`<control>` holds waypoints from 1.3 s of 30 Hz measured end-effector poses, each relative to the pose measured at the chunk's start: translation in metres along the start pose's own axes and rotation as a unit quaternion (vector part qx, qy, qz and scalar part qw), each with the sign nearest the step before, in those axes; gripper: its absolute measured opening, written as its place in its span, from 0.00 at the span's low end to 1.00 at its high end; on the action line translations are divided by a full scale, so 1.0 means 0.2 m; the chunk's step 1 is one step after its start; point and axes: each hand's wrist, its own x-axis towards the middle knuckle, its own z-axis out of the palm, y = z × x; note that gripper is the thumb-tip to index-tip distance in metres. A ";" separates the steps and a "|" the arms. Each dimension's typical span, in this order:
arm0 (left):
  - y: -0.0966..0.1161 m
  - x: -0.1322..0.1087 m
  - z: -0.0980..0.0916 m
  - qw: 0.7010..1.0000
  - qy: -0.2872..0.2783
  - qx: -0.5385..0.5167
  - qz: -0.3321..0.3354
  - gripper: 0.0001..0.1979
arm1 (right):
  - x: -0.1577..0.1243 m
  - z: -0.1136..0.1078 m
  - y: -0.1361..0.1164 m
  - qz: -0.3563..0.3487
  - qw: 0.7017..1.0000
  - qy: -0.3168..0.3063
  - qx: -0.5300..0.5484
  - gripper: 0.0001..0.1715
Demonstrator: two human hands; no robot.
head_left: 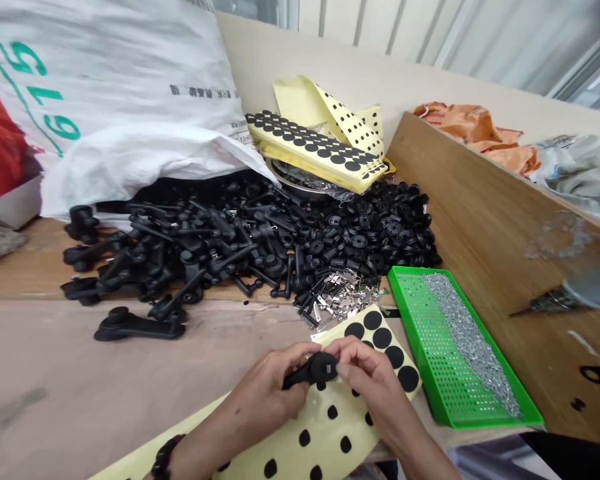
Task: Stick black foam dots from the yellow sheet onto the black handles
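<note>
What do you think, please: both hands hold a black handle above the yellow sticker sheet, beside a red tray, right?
Not quite: the head view shows a green tray, not red. The left hand and right hand do hold the black handle above the yellow sticker sheet.

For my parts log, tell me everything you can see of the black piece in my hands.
The black piece looks like matte plastic: a round head with a small square detail, and a short arm slanting down-left. The left hand grips the arm, the right hand pinches the head, above the yellow sticker sheet.
</note>
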 end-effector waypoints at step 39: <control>0.04 -0.02 0.04 0.996 0.090 -0.009 0.024 0.13 | -0.03 0.02 -0.05 -0.063 0.995 0.015 -0.075 0.06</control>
